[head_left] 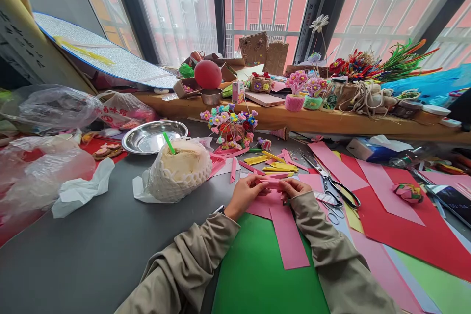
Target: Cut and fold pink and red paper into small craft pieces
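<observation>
Grey table (91,260) bearing metal dish (147,138), tissue (84,189), green sheet (257,274)

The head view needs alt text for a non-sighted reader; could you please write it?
A person's left hand and right hand hold a pink paper strip over a cluttered gray table. Black-handled scissors and a green sheet lie nearby; a coconut with a green straw sits to their left.

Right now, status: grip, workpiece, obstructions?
Left grip and right grip: both pinching one narrow pink strip. Wider pink strip on green sheet. Black-handled scissors close, right of right grip; possible snag.
</observation>
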A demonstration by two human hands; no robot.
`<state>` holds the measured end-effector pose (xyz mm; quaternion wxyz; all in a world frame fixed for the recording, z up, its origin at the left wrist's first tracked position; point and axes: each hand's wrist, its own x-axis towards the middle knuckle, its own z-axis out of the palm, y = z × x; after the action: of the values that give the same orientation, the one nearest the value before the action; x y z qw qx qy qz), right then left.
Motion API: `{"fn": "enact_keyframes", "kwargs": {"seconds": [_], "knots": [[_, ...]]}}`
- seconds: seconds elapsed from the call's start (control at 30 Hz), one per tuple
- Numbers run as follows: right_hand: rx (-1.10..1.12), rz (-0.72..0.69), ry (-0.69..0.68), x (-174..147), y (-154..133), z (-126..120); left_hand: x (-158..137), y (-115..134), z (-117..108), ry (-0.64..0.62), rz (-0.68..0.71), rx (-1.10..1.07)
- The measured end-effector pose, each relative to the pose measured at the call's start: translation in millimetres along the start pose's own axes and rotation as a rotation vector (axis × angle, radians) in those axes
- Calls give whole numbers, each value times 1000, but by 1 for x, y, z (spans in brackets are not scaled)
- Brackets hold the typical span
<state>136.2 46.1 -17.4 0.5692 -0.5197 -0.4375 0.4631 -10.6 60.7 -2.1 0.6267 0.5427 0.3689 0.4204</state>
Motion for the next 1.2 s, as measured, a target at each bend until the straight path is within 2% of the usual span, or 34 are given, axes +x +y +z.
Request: {"fn": "enact_keyframes", "kwargs": {"seconds": [0.63, 1.03, 1.2], "knots": [[-90, -24, -41, -5, -2, -1, -1, 5, 3, 29, -34, 31], [-140, -6, -19, -4, 0, 1, -1, 2, 2, 82, -2, 70], [-141, -3, -32, -3, 3, -1, 0, 1, 1, 75, 59, 185]]}}
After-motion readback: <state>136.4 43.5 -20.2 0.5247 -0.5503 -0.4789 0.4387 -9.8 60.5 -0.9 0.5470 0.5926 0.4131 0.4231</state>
